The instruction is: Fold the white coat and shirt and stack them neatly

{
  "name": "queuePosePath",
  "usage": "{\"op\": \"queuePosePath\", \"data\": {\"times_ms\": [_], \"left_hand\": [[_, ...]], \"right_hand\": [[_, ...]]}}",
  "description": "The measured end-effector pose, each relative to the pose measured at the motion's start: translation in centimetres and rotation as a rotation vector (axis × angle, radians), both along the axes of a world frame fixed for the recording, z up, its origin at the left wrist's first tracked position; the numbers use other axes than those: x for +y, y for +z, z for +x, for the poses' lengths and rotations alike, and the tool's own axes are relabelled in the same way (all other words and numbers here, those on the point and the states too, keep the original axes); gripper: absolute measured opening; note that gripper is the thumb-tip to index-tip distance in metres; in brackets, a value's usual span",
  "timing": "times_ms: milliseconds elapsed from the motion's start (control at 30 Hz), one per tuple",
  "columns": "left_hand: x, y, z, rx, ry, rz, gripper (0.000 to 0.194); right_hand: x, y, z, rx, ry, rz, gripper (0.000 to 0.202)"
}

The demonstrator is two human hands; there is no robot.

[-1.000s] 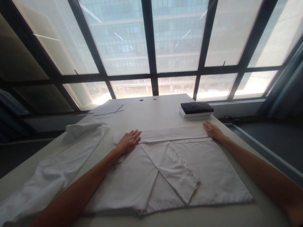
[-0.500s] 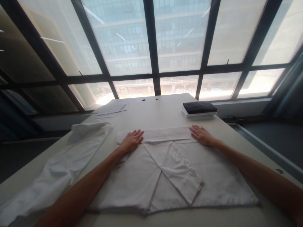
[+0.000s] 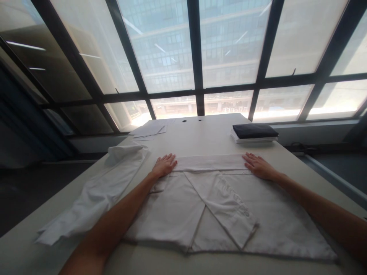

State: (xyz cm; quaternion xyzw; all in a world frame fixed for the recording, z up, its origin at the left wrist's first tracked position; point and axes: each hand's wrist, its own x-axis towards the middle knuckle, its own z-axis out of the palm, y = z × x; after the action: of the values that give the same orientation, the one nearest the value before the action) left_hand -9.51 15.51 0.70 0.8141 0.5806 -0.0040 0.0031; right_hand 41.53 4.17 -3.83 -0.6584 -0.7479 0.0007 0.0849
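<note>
Left hand (image 3: 164, 165) and right hand (image 3: 259, 166), fingers outstretched, gripping nothing, lie palm-down on the folded white garment (image 3: 226, 214) spread beneath and between them, presumably to keep its far fold (image 3: 209, 162) flat.

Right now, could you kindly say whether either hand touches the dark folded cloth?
No, the left hand and right hand lie on the white garment, apart from the dark cloth.
</note>
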Motion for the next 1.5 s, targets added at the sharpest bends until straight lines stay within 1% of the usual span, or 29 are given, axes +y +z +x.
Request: {"op": "queuePosePath", "data": {"times_ms": [67,133,167,233,300,400,633,967,1233,1300,1367,1433,1500], "left_hand": [[-0.6,0.0,0.4,-0.016,-0.039,0.074,0.058],[-1.6,0.0,1.2,-0.039,-0.152,0.111,0.056],[-2.2,0.0,1.7,-0.048,-0.229,0.091,0.056],[-3.4,0.0,3.0,-0.061,-0.372,0.0,0.058],[-4.4,0.1,4.2,-0.069,-0.459,-0.084,0.059],[-5.2,0.4,5.0,-0.087,-0.512,-0.131,0.059],[-5.3,1.2,4.3,-0.119,-0.666,-0.195,0.059],[-5.5,1.7,4.4,-0.094,-0.728,-0.231,0.056],[-5.3,1.4,4.1,-0.112,-0.732,-0.222,0.058],[-6.0,1.5,3.3,-0.125,-0.742,-0.224,0.06],[-7.1,1.6,1.9,-0.132,-0.738,-0.229,0.062],[-8.8,1.8,0.1,-0.136,-0.723,-0.229,0.064],[-10.9,1.9,-2.0,-0.141,-0.708,-0.215,0.063]], "right_hand": [[0.0,0.0,0.0,-0.002,-0.003,0.0,0.06],[0.1,-0.2,0.1,-0.009,0.001,0.008,0.06],[0.1,-0.2,0.2,-0.013,0.004,0.013,0.06],[0.2,-0.4,0.3,-0.021,0.01,0.022,0.06],[0.2,-0.5,0.3,-0.023,0.013,0.021,0.061],[0.1,-0.4,0.3,-0.018,0.012,0.016,0.061],[-0.1,-0.1,0.0,-0.015,0.015,0.018,0.06],[0.1,-0.9,0.6,-0.021,0.027,0.077,0.057],[0.3,-0.9,1.0,-0.002,0.064,0.105,0.057],[0.1,-0.9,1.2,0.023,0.102,0.12,0.057],[-0.6,-1.0,1.4,0.052,0.174,0.126,0.058],[-2.0,-1.1,1.6,0.072,0.253,0.117,0.06],[-4.1,-1.2,1.6,0.089,0.3,0.105,0.06]]}}
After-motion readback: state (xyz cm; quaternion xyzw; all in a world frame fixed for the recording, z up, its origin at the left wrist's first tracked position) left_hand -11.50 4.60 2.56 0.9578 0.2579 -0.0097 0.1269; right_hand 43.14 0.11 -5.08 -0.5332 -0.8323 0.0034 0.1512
